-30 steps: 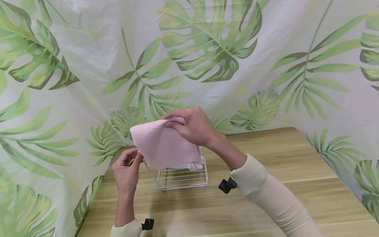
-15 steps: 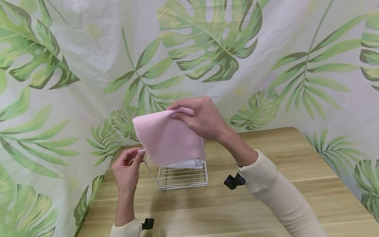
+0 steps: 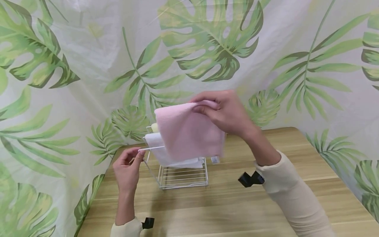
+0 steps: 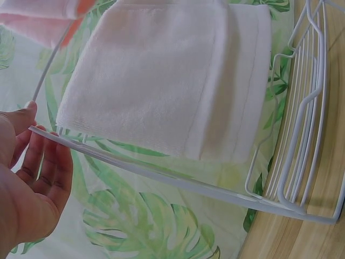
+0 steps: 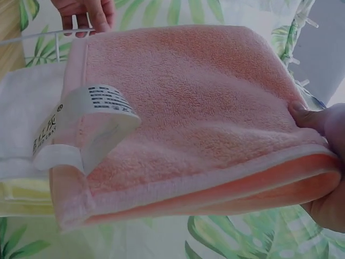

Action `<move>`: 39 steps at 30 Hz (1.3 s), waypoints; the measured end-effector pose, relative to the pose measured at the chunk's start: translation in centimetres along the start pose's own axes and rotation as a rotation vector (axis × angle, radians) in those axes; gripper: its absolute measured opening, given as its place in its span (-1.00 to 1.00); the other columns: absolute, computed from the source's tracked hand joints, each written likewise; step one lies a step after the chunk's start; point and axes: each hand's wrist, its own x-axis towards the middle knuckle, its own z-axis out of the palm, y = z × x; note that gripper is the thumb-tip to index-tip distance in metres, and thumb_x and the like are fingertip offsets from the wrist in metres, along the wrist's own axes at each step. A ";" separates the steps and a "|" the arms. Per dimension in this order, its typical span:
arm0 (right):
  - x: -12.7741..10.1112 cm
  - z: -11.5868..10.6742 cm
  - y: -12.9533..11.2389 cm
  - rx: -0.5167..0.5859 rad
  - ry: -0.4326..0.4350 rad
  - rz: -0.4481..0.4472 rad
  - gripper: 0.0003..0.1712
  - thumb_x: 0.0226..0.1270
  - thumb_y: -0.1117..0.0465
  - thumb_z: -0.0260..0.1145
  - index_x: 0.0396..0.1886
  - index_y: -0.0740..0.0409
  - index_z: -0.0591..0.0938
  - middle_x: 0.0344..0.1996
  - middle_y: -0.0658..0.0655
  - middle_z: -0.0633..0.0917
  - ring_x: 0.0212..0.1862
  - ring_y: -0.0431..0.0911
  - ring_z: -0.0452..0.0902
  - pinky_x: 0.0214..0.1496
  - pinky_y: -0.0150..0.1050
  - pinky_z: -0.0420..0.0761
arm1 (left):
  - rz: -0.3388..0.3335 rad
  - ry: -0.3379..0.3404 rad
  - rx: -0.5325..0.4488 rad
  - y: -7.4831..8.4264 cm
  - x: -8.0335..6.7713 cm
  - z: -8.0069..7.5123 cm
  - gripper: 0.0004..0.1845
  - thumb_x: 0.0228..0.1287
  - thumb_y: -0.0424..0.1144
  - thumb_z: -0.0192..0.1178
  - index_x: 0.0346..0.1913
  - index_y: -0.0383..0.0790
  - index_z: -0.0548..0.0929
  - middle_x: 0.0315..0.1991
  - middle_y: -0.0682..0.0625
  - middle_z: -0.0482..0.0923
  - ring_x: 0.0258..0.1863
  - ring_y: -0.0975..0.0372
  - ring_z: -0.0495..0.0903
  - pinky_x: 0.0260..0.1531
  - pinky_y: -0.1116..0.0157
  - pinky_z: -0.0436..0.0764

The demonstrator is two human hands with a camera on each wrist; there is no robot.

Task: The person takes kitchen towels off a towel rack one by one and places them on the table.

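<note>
The right hand [image 3: 228,113] is pinching a folded pink towel [image 3: 189,131] at its top right corner, with the thumb under the fold and the fingers on top. The towel hangs in the air, above and a bit to the right of a white wire rack [image 3: 177,171] that stands on the far left part of the wooden bench [image 3: 266,210].

The towel looks soft and light. It bends and droops below the hand, so it will flop if it is held by just one corner. It is fluffy, not slippery, so a pinch holds it well. The best place to take it is along the folded top edge, where the layers lie together and stay neat. A white label [image 5: 81,127] sticks out at the low corner far from the hand.

The left hand [image 3: 127,169] holds the thin near bar [image 4: 151,172] of the rack, with the thumb and fingers curled lightly around the bar's left end. That keeps the light rack from tipping or sliding.

A white towel [image 4: 167,75] is draped over a bar of the rack, just behind the pink one. Something pale yellow [image 3: 154,127] peeks out farther back; it may be another towel, but it is hard to see.

A curtain with green leaves [image 3: 207,42] hangs all around the bench.
</note>
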 end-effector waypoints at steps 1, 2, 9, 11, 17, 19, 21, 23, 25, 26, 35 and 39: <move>-0.1 -0.3 0.0 -0.003 0.003 0.009 -0.86 0.38 0.31 0.54 -0.12 0.06 0.88 -0.19 0.01 0.90 -0.15 -0.20 0.80 -0.13 -0.45 0.66 | -0.001 0.002 0.005 0.0 0.0 0.0 -0.79 0.28 -0.59 0.43 -0.13 -0.70 0.65 -0.40 0.11 0.71 -0.48 0.40 0.68 -0.38 0.52 0.75; -0.2 -0.6 0.1 -0.004 0.006 0.016 -0.87 0.38 0.31 0.54 -0.12 0.07 0.88 -0.19 0.02 0.90 -0.15 -0.20 0.80 -0.13 -0.46 0.66 | 0.000 0.002 0.008 0.0 0.0 0.0 -0.79 0.28 -0.59 0.43 -0.13 -0.70 0.65 -0.40 0.11 0.71 -0.48 0.41 0.68 -0.39 0.52 0.75; -1.2 -2.9 0.3 -0.025 0.024 0.070 -0.87 0.39 0.33 0.53 -0.13 0.07 0.89 -0.21 0.04 0.90 -0.18 -0.28 0.77 -0.10 -0.50 0.65 | 0.004 0.000 0.018 -0.1 0.0 -0.1 -0.76 0.29 -0.58 0.44 -0.10 -0.72 0.65 -0.39 0.11 0.72 -0.47 0.40 0.68 -0.38 0.52 0.75; -1.6 -3.5 0.5 -0.042 0.033 0.080 -0.86 0.39 0.33 0.53 -0.13 0.07 0.89 -0.22 0.04 0.90 -0.18 -0.33 0.75 -0.09 -0.51 0.64 | 0.005 -0.001 0.021 -0.1 0.0 -0.1 -0.75 0.29 -0.56 0.44 -0.10 -0.73 0.64 -0.39 0.11 0.72 -0.46 0.40 0.68 -0.38 0.52 0.75; -3.0 -5.1 1.5 -0.100 0.067 0.104 -0.87 0.38 0.32 0.54 -0.13 0.06 0.89 -0.20 0.05 0.90 -0.18 -0.43 0.71 -0.09 -0.54 0.61 | 0.009 -0.002 0.048 -0.1 0.0 -0.1 -0.74 0.32 -0.52 0.45 -0.09 -0.71 0.66 -0.40 0.13 0.70 -0.46 0.42 0.69 -0.37 0.53 0.75; -3.4 -5.7 1.7 -0.110 0.081 0.130 -0.86 0.39 0.31 0.53 -0.11 0.05 0.90 -0.19 0.07 0.90 -0.17 -0.44 0.71 -0.10 -0.54 0.60 | 0.009 -0.003 0.052 -0.2 0.0 -0.1 -0.75 0.31 -0.52 0.45 -0.09 -0.69 0.67 -0.39 0.13 0.70 -0.46 0.43 0.69 -0.37 0.53 0.75; -3.8 -6.2 1.9 -0.126 0.096 0.156 -0.85 0.39 0.29 0.54 -0.11 0.02 0.90 -0.18 0.08 0.90 -0.19 -0.43 0.70 -0.12 -0.54 0.58 | 0.009 -0.002 0.057 -0.2 0.0 -0.1 -0.77 0.31 -0.52 0.45 -0.10 -0.66 0.69 -0.39 0.14 0.70 -0.46 0.43 0.69 -0.37 0.53 0.75; -4.2 -6.7 2.0 -0.132 0.105 0.177 -0.85 0.38 0.28 0.55 -0.11 0.01 0.90 -0.18 0.07 0.89 -0.21 -0.40 0.70 -0.15 -0.53 0.57 | 0.007 0.000 0.058 -0.2 0.0 -0.1 -0.78 0.31 -0.52 0.45 -0.10 -0.65 0.69 -0.40 0.14 0.70 -0.46 0.43 0.69 -0.37 0.53 0.74; -4.7 -7.2 2.1 -0.136 0.112 0.204 -0.85 0.37 0.27 0.56 -0.11 0.00 0.90 -0.21 -0.04 0.89 -0.23 -0.37 0.68 -0.17 -0.52 0.56 | 0.006 0.003 0.060 -0.2 0.0 -0.1 -0.78 0.31 -0.52 0.46 -0.11 -0.65 0.69 -0.40 0.13 0.70 -0.47 0.43 0.68 -0.38 0.53 0.74; -4.9 -7.4 2.2 -0.134 0.115 0.215 -0.85 0.37 0.27 0.56 -0.12 0.01 0.90 -0.22 -0.12 0.88 -0.24 -0.36 0.68 -0.17 -0.53 0.56 | 0.005 0.005 0.061 -0.2 0.0 -0.1 -0.77 0.31 -0.51 0.46 -0.11 -0.65 0.69 -0.40 0.13 0.70 -0.47 0.42 0.68 -0.39 0.53 0.73; -7.5 -8.2 3.9 -0.141 0.092 0.176 -0.78 0.25 0.40 0.60 -0.15 0.07 0.90 -0.33 -0.36 0.80 -0.46 -0.34 0.62 -0.44 -0.51 0.54 | 0.006 0.006 0.060 -0.2 0.1 -0.2 -0.79 0.31 -0.53 0.45 -0.11 -0.64 0.69 -0.39 0.14 0.70 -0.44 0.43 0.70 -0.37 0.52 0.75; -8.6 -7.5 4.8 -0.134 0.044 0.184 -0.79 0.29 0.40 0.58 -0.14 0.06 0.89 -0.29 -0.03 0.87 -0.47 -0.32 0.63 -0.43 -0.50 0.56 | 0.003 0.004 0.058 -0.1 0.1 -0.2 -0.79 0.31 -0.52 0.45 -0.11 -0.64 0.70 -0.39 0.13 0.71 -0.41 0.43 0.71 -0.36 0.51 0.76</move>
